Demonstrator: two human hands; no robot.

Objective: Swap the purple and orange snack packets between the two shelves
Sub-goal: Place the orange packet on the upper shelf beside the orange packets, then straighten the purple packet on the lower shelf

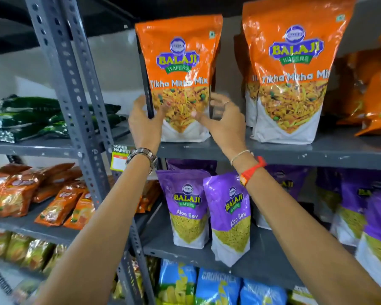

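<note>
Two hands are up at the top shelf, one on each side of the glossy orange stand-up snack pouch (180, 80) with the Tikha Mitha Mix label. That pouch is standing on the grey metal upper shelf (273, 150), at its left end just beside the perforated grey upright post (75, 84).

The left hand (144, 122) cups the pouch's lower left edge, thumb in front, the rest wrapped behind where I can't see them. The right hand (222, 119) is at the lower right edge with its fingers (199, 116) spread apart and a bit blurry, the tips touching the front of the bag near the clear window. So both hands are open and bracketing the bag, not squeezed down hard, as far as I can tell. My guess is the low two-sided hold is because the bag is tall and floppy, so steadying it near the base stops it flopping over.

Orientation: the pouch is upright, long axis vertical, sealed top edge pointing up, white gusset base flat on the shelf, printed face toward the camera. It leans very slightly left at the top.

A second matching orange pouch (290, 73) stands to the right, well apart. On the grey lower shelf (262, 267) the purple Aloo Sev pouches (230, 216) stand upright too, faces out. Looks like the swap has barely started, since each colour sits on its own shelf.
</note>
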